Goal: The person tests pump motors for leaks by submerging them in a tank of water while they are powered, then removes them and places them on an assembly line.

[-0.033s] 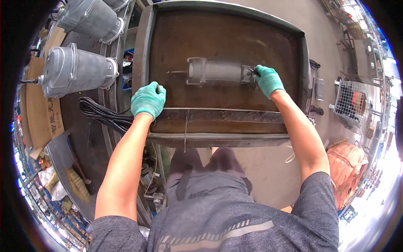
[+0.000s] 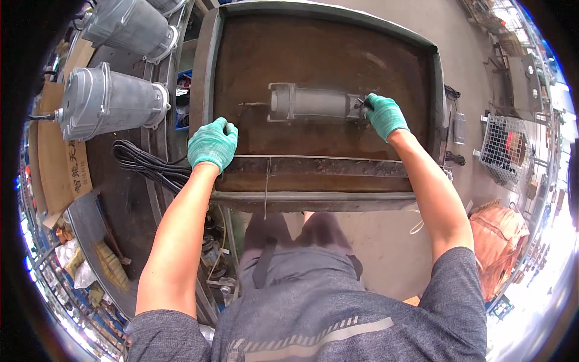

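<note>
A grey, ribbed cylindrical motor housing (image 2: 319, 102) lies on its side under brown water in a metal tank (image 2: 325, 194). My right hand (image 2: 386, 116), in a green knitted glove, is closed at the housing's right end. A small dark piece shows at its fingertips, too small to name. At the tank's near left corner is my left hand (image 2: 213, 145), in a matching glove, with its fingers curled; what they hold, if anything, is hidden. A coil of black cable (image 2: 148, 164) lies beside it and runs toward that hand.
On the left bench lie more grey motor housings (image 2: 111, 101) and a cardboard sheet (image 2: 60, 145). A metal bar (image 2: 338, 167) crosses the tank's near part. Right of the tank, a wire basket (image 2: 505, 148) and an orange-brown sack (image 2: 497, 244) are on the floor.
</note>
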### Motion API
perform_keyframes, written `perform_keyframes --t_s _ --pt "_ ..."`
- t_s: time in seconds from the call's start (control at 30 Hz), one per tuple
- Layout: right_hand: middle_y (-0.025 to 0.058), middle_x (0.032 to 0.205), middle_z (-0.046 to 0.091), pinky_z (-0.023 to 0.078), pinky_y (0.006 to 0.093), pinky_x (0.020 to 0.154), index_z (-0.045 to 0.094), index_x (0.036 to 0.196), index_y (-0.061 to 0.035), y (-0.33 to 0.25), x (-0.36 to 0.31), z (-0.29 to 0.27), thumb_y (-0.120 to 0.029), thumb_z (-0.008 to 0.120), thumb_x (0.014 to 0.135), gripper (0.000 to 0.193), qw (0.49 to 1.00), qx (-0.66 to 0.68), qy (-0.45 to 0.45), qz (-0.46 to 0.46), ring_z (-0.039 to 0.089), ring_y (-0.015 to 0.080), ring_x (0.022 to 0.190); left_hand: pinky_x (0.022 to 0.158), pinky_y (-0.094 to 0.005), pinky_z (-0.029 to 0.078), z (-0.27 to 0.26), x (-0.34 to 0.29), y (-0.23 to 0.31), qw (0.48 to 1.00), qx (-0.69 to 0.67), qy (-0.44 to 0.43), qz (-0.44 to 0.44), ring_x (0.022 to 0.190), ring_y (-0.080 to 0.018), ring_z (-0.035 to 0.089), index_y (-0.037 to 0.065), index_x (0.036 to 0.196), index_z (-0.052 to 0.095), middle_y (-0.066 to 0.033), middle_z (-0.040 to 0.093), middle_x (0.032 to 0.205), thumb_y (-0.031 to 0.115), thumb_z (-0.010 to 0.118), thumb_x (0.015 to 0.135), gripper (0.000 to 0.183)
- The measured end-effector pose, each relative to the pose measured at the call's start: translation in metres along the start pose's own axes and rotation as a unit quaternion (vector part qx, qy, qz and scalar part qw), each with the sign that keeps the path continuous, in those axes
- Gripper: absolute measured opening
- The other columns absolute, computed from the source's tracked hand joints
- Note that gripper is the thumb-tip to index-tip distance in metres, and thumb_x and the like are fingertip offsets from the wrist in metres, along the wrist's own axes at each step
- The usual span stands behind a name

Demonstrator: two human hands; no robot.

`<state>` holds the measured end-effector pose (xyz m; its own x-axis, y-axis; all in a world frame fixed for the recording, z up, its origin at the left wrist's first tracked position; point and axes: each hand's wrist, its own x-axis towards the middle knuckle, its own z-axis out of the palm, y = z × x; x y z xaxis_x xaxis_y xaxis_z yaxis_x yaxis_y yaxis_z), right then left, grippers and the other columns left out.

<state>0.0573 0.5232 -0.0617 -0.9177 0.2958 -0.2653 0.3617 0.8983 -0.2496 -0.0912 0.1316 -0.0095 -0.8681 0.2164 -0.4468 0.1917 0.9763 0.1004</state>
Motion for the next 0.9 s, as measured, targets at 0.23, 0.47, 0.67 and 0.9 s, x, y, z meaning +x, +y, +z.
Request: perform_keyframes --t_s 0.23,0.47,0.67,0.9 --pt "0.0205 0.102 0.072 0.056 0.0507 0.084 0.067 0.103 -0.0061 -0.001 -0.002 -0.002 -0.019 0.07 0.097 0.015 1.0 0.022 -0.011 -0.002 0.068 0.043 0.098 0.088 -0.0524 0.056 0.004 0.0 -0.003 0.999 0.002 0.034 0.011 0.094 -0.0432 0.071 0.012 0.098 0.072 -0.0205 0.074 0.095 0.039 0.052 0.1 0.033" --pt "0.0206 0.102 0.072 0.056 0.0498 0.084 0.068 0.105 -0.0053 0.008 -0.005 -0.001 -0.019 0.068 0.097 0.016 0.999 0.037 0.008 -0.036 0.069 0.0423 0.098 0.088 -0.0527 0.056 0.007 0.002 -0.004 0.999 0.004 0.032 0.013 0.097 -0.0433 0.07 0.012 0.1 0.071 -0.021 0.074 0.099 0.04 0.052 0.101 0.033" --pt "0.0197 0.105 0.073 0.057 0.048 0.083 0.07 0.109 -0.0055 0.013 -0.029 -0.025 -0.019 0.069 0.097 0.018 0.993 0.094 0.055 -0.035 0.07 0.0411 0.098 0.088 -0.0539 0.055 0.008 0.002 -0.002 0.999 -0.003 0.04 0.019 0.098 -0.0439 0.07 0.012 0.101 0.071 -0.0213 0.074 0.099 0.041 0.052 0.102 0.035" --pt "0.0212 0.088 0.071 0.054 0.0398 0.072 0.072 0.102 -0.0031 0.074 -0.101 -0.038 -0.029 0.067 0.102 0.027 0.972 0.148 0.174 0.055 0.068 0.0348 0.075 0.088 -0.0554 0.055 0.005 -0.002 0.0 0.999 -0.005 0.031 0.012 0.098 -0.0453 0.069 0.012 0.1 0.07 -0.0224 0.073 0.099 0.043 0.053 0.102 0.036"
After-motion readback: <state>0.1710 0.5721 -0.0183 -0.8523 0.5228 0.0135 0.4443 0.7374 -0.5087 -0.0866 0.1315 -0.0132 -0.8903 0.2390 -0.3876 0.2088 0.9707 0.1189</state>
